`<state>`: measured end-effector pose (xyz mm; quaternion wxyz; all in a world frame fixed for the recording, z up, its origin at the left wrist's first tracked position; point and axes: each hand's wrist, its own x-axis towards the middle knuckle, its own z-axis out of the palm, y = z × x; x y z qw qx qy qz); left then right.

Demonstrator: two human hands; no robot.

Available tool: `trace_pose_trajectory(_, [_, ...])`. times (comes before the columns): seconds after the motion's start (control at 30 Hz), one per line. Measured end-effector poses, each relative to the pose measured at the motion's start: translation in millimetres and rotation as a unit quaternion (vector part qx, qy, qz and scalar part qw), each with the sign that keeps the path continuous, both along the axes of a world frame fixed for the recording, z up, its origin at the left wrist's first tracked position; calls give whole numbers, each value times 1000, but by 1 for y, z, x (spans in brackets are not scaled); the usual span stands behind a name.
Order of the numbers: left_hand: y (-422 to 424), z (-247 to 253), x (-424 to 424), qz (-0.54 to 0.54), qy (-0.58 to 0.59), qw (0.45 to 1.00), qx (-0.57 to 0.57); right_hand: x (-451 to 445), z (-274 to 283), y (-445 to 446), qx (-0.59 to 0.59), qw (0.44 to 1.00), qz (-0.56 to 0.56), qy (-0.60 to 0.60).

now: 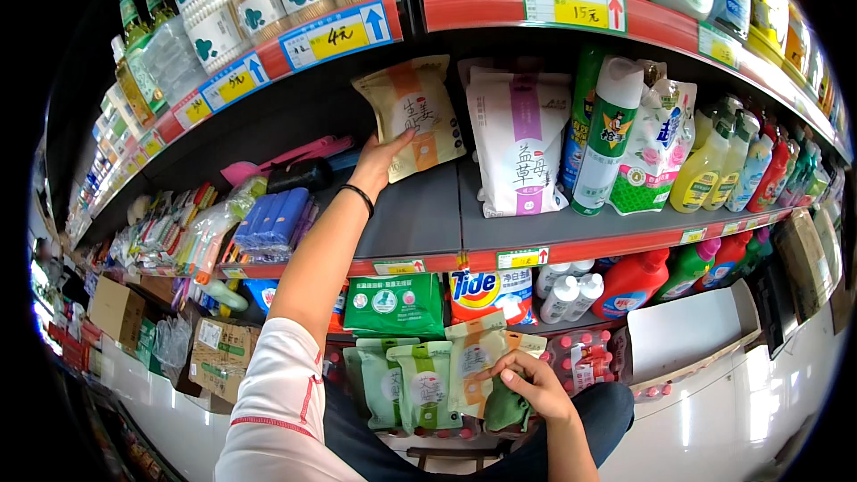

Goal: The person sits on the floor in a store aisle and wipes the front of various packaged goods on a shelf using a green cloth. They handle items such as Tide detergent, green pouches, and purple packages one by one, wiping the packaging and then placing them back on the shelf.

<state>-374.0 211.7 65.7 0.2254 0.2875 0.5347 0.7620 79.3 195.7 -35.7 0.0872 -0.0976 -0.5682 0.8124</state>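
Note:
My left hand (380, 159) grips the lower left edge of a cream and orange pouch (418, 117), which stands slightly tilted on the grey middle shelf. To its right are white and purple pouches (521, 140). Low in front of me, my right hand (529, 381) holds a bunched green cloth (505, 407) beside another cream and orange pouch (469, 365). Green pouches (428, 385) stand left of that one, above shrink-wrapped bottles.
Spray cans (609, 137) and cleaner bottles line the shelf to the right. Blue rolls (273, 214) lie at the left. Below are a Tide bag (492, 298), a white open carton (693, 331) and cardboard boxes (221, 355). The upper shelf edge (469, 3) overhangs.

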Motion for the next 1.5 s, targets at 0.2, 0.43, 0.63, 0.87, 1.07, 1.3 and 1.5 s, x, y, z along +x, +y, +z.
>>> trace_pose_trajectory(0.2, [24, -19, -28, -51, 159, 981, -101, -3, 0, 6, -9, 1000, -4, -25])
trace_pose_trajectory(0.43, [29, -39, -54, 75, 384, 888, -239, -12, -2, 7, -15, 999, 23, -23])
trace_pose_trajectory(0.63, [32, -21, -42, 79, 411, 880, -225, -17, 3, 7, 5, 999, 16, -47])
trace_pose_trajectory(0.87, [29, -32, -46, 51, 391, 880, -266, -23, -11, 7, -32, 998, 10, -48])
trace_pose_trajectory(1.07, [36, -15, 38, 321, 450, 734, -394, -23, -23, 10, -16, 997, -25, -65])
trace_pose_trajectory(1.3, [41, -11, 56, 270, 722, 540, -338, -26, -20, 6, -17, 997, -25, -68])
trace_pose_trajectory(1.5, [46, -22, 41, 261, 731, 516, -362, -30, -31, 9, -20, 997, -27, -70])
